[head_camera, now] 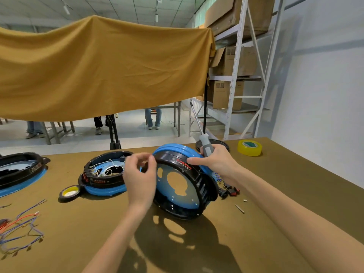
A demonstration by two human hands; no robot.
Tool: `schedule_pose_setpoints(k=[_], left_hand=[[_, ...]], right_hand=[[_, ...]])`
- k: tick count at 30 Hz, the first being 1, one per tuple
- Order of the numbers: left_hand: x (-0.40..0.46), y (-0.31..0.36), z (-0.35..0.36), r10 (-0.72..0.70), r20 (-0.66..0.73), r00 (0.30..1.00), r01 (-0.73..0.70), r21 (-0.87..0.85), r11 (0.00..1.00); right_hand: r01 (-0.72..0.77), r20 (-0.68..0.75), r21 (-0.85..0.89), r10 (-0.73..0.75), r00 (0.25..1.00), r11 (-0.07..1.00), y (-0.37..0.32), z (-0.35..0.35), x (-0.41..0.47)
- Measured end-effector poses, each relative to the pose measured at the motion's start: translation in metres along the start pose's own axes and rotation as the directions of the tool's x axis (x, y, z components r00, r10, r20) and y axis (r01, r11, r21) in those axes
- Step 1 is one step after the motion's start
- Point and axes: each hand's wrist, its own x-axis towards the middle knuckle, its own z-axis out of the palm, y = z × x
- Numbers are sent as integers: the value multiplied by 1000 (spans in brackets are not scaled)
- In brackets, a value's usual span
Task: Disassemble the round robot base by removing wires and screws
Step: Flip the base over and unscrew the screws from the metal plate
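Black-and-blue plastic round base (183,186) stands tilted on edge, left hand (140,180) pinching its rim, right hand (213,159) gripping a ribbed grey screwdriver (204,145) atop it.

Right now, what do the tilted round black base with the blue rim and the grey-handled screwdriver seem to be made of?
The tilted round black base looks like moulded plastic: dark, slightly glossy, with ribbed slots. Its blue rim seems soft rubber or vinyl, smooth and shiny. The grey-handled screwdriver, held in the right hand, has a bright metal shaft and a probably rubber-coated plastic handle.
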Motion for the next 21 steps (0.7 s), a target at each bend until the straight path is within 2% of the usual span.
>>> schedule_pose_setpoints(k=[2,5,9,14,17,21], left_hand=[[-30,3,9,27,108,994,-20,-72,997],[-62,6,19,-18,222,975,58,-174,983],[-72,12,26,-70,169,983,110,-240,965],[-77,28,40,-181,145,973,221,-338,915],[-78,29,42,-204,145,968,244,-369,897],[-77,26,37,-279,218,935,344,-372,862]], right_hand=[[-33,-59,44,36,998,998,0,1,0],[-45,-77,69,51,996,997,-3,6,-1],[-55,-92,119,66,994,991,-2,9,-3],[-22,-159,275,68,985,961,0,6,-10],[80,-278,153,-35,960,985,-3,11,-12],[140,-374,-226,-218,901,964,-7,30,-18]])
